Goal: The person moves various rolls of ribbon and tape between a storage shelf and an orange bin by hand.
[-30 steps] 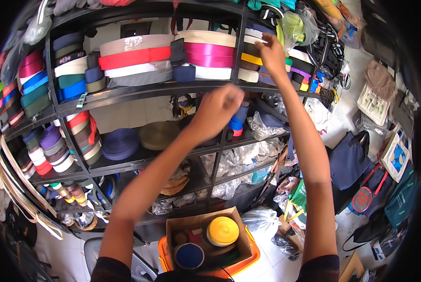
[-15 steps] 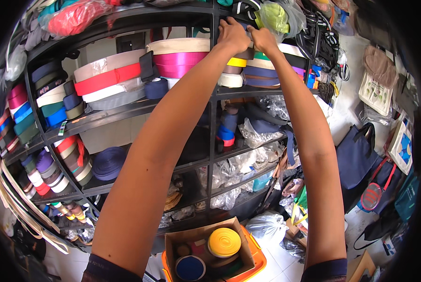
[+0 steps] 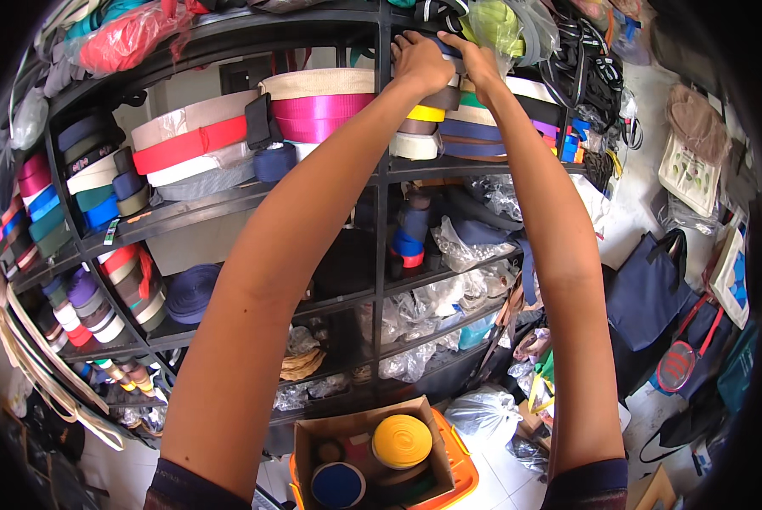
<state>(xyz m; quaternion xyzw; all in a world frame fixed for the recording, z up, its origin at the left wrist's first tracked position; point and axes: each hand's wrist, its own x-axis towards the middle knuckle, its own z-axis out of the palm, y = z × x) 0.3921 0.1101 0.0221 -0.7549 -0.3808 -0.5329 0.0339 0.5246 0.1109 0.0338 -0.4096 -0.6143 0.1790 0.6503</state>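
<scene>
Both arms reach up to the upper shelf, over a tall stack of webbing rolls. My left hand [image 3: 423, 66] lies over the top of the stack, its fingers bent around a dark navy webbing roll [image 3: 450, 51]. My right hand [image 3: 478, 63] grips the same roll from the right, one finger stretched across its top. Part of the roll is hidden by the hands. Directly below sit a yellow roll [image 3: 426, 113], a brown one and a white roll [image 3: 414, 146]. Navy rolls [image 3: 473, 130] lie beside them.
A black shelf rack [image 3: 379, 221] holds many rolls, including a magenta roll [image 3: 317, 119] and a red roll [image 3: 189, 149]. On the floor, a cardboard box [image 3: 351, 418] in an orange crate [image 3: 459, 455] holds a yellow roll [image 3: 402, 441] and a blue roll [image 3: 338, 485]. Bags [image 3: 648, 289] hang at right.
My right hand has shifted slightly up and left over the navy roll, with a finger now stretched across it. My left hand stays nearly in place. The view has shifted slightly.
</scene>
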